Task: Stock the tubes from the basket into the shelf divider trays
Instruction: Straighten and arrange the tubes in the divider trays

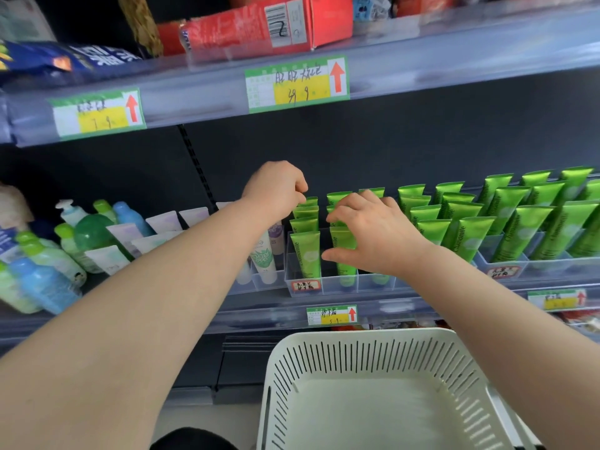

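My left hand (pixel 276 190) has its grip pinched on the top edge of a green tube (pixel 307 202) at the back of its row, in the clear divider tray (pixel 367 284) on the shelf (pixel 259 313). Just right of it, my right hand (pixel 373 232) is spread, grip apart, fingertips resting on the tops of the neighbouring tubes (pixel 337 198), thumb stretched out toward me. Further tubes (pixel 506 216) stand in trays to the right of that hand. The white basket (pixel 373 352) sits below both hands, nearer me.
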Motion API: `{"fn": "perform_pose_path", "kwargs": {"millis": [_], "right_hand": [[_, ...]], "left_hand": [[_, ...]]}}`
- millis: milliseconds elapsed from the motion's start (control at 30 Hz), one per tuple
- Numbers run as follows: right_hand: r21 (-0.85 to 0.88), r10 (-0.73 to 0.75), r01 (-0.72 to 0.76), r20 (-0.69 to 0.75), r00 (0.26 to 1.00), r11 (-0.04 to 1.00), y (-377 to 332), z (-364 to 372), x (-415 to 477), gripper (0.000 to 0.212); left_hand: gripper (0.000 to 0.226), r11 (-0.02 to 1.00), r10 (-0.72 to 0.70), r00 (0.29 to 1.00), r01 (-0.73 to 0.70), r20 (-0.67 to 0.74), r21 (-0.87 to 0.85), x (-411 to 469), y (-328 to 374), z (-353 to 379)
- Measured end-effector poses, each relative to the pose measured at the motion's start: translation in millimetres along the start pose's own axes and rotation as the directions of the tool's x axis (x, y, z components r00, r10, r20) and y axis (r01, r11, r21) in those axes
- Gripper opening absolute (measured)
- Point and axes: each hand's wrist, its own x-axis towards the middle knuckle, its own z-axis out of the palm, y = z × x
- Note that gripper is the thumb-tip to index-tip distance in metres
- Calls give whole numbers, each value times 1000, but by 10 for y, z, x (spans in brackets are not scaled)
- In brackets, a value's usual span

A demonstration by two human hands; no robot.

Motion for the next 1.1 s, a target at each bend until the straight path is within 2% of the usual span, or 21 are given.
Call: {"fn": "perform_pose_path", "kwargs": {"millis": [267,467,800,1100], "right_hand": [[-53,32,-36,-64,997,998,-113,-103,-404,70],[-62,40,-38,33,999,997,-212,-20,-766,68],[-12,-81,82,84,993,997,-699,151,-758,60],[24,-88,85,166,982,996,-1189,447,-290,64]], "left_hand": [[28,997,43,996,-48,-76,-60,-491,65,-133],[26,997,27,999,-28,-20,-70,-940,148,-76],[28,983,-167,975,153,148,98,-1573,-236,126],[37,937,-330,918,288,221,199,-1798,-969,165]]}}
